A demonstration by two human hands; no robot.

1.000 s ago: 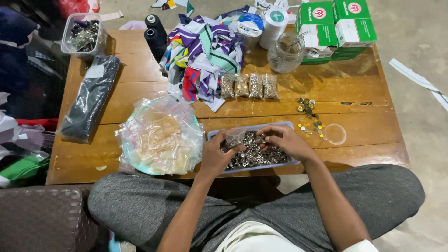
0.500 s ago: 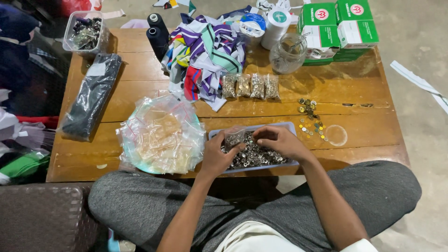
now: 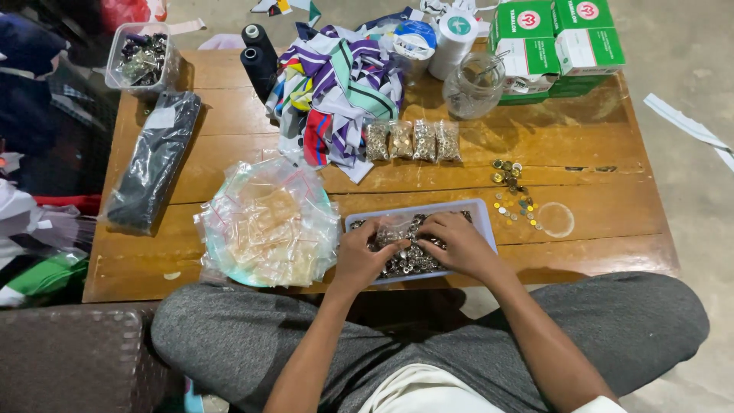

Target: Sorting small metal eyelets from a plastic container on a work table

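Low wooden table on a concrete floor, seen from above a seated person's lap. Landmark: a shallow pale tray at the table's near edge, filled with small metal rings. Left hand lay over the tray's left half, fingers curled down into the rings, seemingly pinching a small clear bag at their tips. Right hand covered the tray's middle, fingers bent and close together on the rings; whether it gripped any could not be told. Step in hand, by judgement: gathering rings into a bag; any further move would call for a steady bag mouth and a fine pinch. Left of the tray, a heap of empty clear bags on a round plate. Behind the tray, four filled packets in a row, and cloth scraps beyond them. Right of the tray, loose eyelets. Far behind: a jar, green-and-white boxes, black thread cones.
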